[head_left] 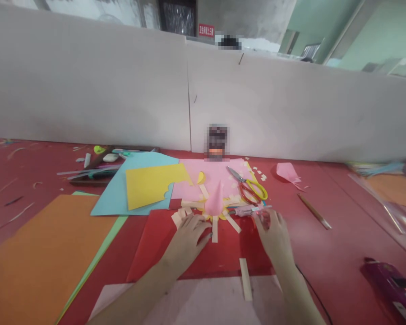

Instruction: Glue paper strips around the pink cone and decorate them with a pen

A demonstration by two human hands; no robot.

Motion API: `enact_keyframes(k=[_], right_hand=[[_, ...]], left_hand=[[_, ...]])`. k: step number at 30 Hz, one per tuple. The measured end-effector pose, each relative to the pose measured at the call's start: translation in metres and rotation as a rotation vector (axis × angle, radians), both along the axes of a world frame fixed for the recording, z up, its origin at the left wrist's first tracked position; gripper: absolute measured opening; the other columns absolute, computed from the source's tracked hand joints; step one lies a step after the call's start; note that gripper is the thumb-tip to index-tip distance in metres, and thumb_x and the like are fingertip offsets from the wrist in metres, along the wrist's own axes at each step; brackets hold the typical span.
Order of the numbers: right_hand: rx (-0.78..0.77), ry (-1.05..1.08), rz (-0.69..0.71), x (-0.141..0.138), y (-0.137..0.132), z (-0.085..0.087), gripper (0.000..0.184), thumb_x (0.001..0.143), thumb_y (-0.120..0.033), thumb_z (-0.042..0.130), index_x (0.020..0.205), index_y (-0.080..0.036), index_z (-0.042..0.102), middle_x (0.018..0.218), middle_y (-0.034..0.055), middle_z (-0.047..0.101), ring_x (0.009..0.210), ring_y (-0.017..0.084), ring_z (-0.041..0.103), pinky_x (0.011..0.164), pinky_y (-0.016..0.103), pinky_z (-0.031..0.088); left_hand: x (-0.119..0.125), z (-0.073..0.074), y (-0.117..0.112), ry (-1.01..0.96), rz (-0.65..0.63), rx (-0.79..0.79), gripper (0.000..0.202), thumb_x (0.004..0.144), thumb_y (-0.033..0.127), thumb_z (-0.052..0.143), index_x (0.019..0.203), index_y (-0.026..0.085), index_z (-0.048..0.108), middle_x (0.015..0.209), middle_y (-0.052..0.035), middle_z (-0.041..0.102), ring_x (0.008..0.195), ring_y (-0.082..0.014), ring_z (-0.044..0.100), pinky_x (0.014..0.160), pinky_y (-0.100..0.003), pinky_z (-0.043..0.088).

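A pink paper cone (214, 201) stands upright on a yellow scalloped paper base, with flat pale wooden strips fanning out around it. My left hand (191, 230) lies just left of the cone, its fingers stretched out and thumb apart. Beside its knuckles is a small pile of wooden strips (179, 217). My right hand (271, 228) is closed around a glue gun (245, 211), whose nozzle points left at the cone's base. Its fingers partly hide the gun's handle. A red board (162, 243) lies under this work, and a loose wooden strip (245, 280) rests nearer to me.
Scissors (246, 183) with yellow and red handles lie behind the glue gun. Yellow paper (149, 185) overlaps blue paper (110, 203); orange paper (50, 248) is left. A brown pen-like stick (314, 211) and a purple device (389, 284) lie right. A white partition (88, 85) stands behind.
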State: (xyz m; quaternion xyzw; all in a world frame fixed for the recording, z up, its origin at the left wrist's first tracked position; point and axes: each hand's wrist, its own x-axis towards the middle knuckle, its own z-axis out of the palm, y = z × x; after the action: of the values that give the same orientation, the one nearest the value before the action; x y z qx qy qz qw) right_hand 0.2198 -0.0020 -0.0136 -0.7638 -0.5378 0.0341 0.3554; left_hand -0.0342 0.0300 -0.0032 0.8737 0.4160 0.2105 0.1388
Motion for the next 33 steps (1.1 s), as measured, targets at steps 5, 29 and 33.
enact_keyframes(k=[5,29,33], right_hand=[[0.011,0.067,-0.027,-0.007,0.0,-0.009,0.047,0.072,-0.058,0.054,0.095,-0.018,0.048,0.084,0.0077,0.057,0.08,0.024,0.054,0.069,0.034,0.042],[0.017,0.123,0.023,-0.021,0.0,-0.005,0.031,0.071,-0.044,0.052,0.09,-0.02,0.049,0.085,0.0054,0.056,0.078,0.02,0.055,0.066,0.029,0.043],[-0.165,0.177,0.052,-0.019,0.005,0.0,0.031,0.069,-0.046,0.052,0.088,-0.021,0.05,0.076,0.0013,0.059,0.066,0.018,0.056,0.058,0.026,0.04]], left_hand=[[0.001,-0.002,0.002,0.005,0.018,-0.011,0.014,0.085,0.022,0.049,0.096,0.022,0.057,0.101,-0.0031,0.056,0.099,-0.0193,0.053,0.089,-0.039,0.043],[0.011,-0.005,-0.002,0.089,0.034,0.079,0.03,0.086,0.028,0.048,0.115,0.023,0.054,0.103,-0.0059,0.055,0.097,-0.0216,0.053,0.086,-0.04,0.044],[0.011,0.0,-0.003,0.041,0.004,0.083,0.02,0.087,0.026,0.047,0.101,0.025,0.06,0.101,-0.0039,0.055,0.094,-0.02,0.054,0.084,-0.039,0.044]])
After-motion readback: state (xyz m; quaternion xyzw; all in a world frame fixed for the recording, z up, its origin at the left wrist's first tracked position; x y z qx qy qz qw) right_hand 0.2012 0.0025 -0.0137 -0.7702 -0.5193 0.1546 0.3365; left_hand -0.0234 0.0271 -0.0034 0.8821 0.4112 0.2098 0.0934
